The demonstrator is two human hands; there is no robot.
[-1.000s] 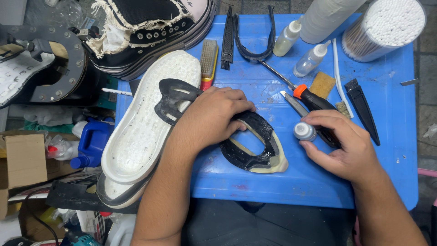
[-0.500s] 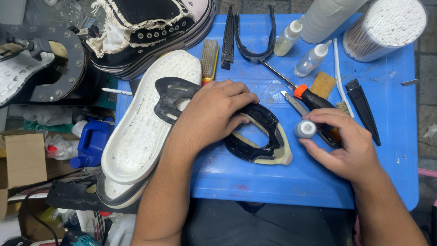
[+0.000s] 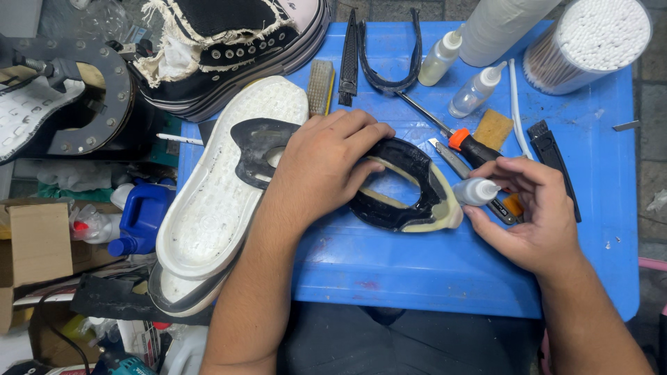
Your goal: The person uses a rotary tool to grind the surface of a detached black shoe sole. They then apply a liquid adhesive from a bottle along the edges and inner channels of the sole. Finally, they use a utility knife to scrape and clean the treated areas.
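My left hand [image 3: 323,167] presses flat on a black rubber sole piece [image 3: 406,187] with a cream rim and an open middle, lying on the blue table [image 3: 417,264]. The piece's front end overlaps an upturned white shoe sole [image 3: 222,194] hanging over the table's left edge. My right hand [image 3: 538,215] grips a small clear squeeze bottle with a white nozzle [image 3: 476,191]. Its tip points left, almost touching the cream rim at the piece's right end.
An orange-handled screwdriver [image 3: 458,139], a utility knife, a tan sponge [image 3: 493,128], a brush [image 3: 320,85], black rubber strips and two squeeze bottles [image 3: 476,90] lie behind. A cotton swab tub [image 3: 590,42] stands back right. A worn black sneaker [image 3: 229,42] sits back left.
My right hand has tipped the squeeze bottle from upright toward the left, bringing its nozzle to the sole piece's right end. The sole piece shifted slightly under my left hand.
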